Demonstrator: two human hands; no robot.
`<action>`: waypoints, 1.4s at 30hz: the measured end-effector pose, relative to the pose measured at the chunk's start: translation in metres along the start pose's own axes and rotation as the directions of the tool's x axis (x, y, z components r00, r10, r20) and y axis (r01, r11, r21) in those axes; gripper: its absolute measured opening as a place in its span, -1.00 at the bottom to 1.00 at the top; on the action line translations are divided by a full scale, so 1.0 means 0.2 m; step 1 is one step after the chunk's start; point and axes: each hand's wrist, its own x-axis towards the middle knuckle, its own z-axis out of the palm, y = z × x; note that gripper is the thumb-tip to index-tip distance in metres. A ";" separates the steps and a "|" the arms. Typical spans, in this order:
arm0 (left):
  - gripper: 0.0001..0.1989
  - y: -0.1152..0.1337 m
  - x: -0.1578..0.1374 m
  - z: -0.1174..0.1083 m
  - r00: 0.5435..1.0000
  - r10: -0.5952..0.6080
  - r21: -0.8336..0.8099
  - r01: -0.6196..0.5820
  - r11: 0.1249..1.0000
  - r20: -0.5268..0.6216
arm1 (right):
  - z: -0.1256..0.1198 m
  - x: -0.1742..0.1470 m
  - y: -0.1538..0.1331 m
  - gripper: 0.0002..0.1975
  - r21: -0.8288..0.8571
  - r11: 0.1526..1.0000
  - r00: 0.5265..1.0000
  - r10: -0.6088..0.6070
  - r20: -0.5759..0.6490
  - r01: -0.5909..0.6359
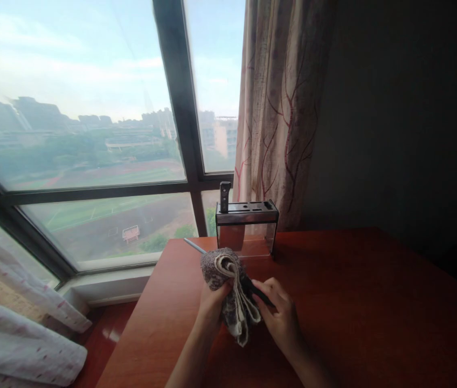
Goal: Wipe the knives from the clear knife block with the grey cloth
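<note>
My left hand (212,302) is closed around a folded grey-and-white patterned towel (222,265), its thumb pressed on the near side. Out of the towel's far left side sticks the narrow grey end of a black-handled metal rod (194,246). The rod's middle is hidden in the cloth. My right hand (279,310) grips the rod's black handle (261,292) to the right of the towel. Loose towel folds hang between both hands, above the table. Behind them stands a knife block (247,217) with clear sides and a slotted dark top; one black handle (224,197) rises from its left end.
The reddish-brown wooden table (353,307) extends far to the right. Beyond its back left edge are large framed windows (91,186). A patterned curtain (281,118) hangs behind the block, and a pale curtain (22,339) hangs at lower left.
</note>
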 end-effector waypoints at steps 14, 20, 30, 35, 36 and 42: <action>-0.50 0.00 0.00 -0.03 0.987 -0.158 -0.032 0.159 0.987 0.026 | -0.01 0.01 -0.05 -0.72 0.107 0.979 0.981 0.162 0.103 -0.172; -0.48 0.00 0.01 -0.05 0.994 -0.103 -0.030 0.104 0.994 0.029 | 0.05 0.00 -0.04 -0.53 0.426 0.636 0.765 0.532 0.362 -0.644; -0.60 0.03 0.00 0.01 1.000 0.022 -0.020 -0.022 1.000 -0.022 | 0.05 -0.02 -0.03 -0.70 0.012 0.986 0.982 0.164 0.093 -0.165; -0.58 0.04 0.01 0.01 0.997 0.009 -0.049 -0.013 0.999 -0.075 | 0.04 -0.03 0.02 -0.66 -0.193 0.979 0.995 -0.040 0.096 0.058; -0.59 0.04 0.01 0.01 0.997 0.001 -0.058 -0.006 0.998 -0.080 | 0.03 -0.03 0.02 -0.66 -0.201 0.977 0.995 -0.053 0.087 0.070; -0.73 0.08 0.03 -0.04 0.990 -0.068 -0.165 0.047 0.985 -0.123 | 0.00 0.00 -0.03 -0.71 -0.041 0.999 0.993 0.036 0.113 -0.031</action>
